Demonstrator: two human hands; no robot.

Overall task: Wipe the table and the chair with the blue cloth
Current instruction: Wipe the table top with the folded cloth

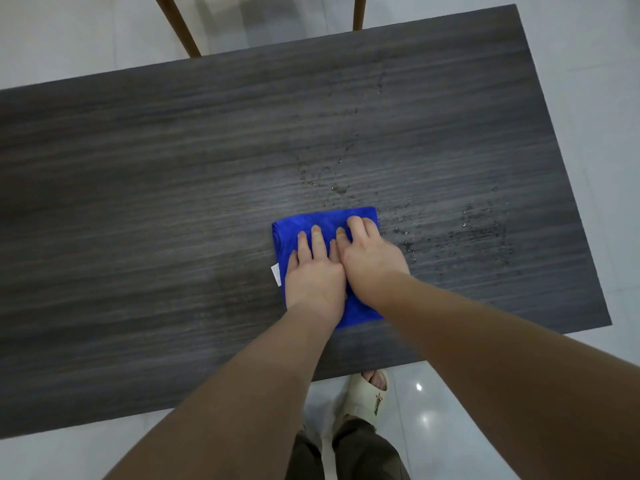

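Both hands lie flat with straight fingers, pressing down and grasping nothing — the left hand [313, 271] and the right hand [369, 258] side by side on the folded blue cloth [311, 220], which sits near the table's [138, 168] front edge. Wet drops [341, 187] wait just beyond. With no grip, the cloth may slip or bunch — and the chair [180, 26] is still unwiped.

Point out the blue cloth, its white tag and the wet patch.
blue cloth [323, 220], head view, far edge above the fingers.
white tag [276, 274], head view, tag's middle.
wet patch [479, 233], head view, streaked middle.
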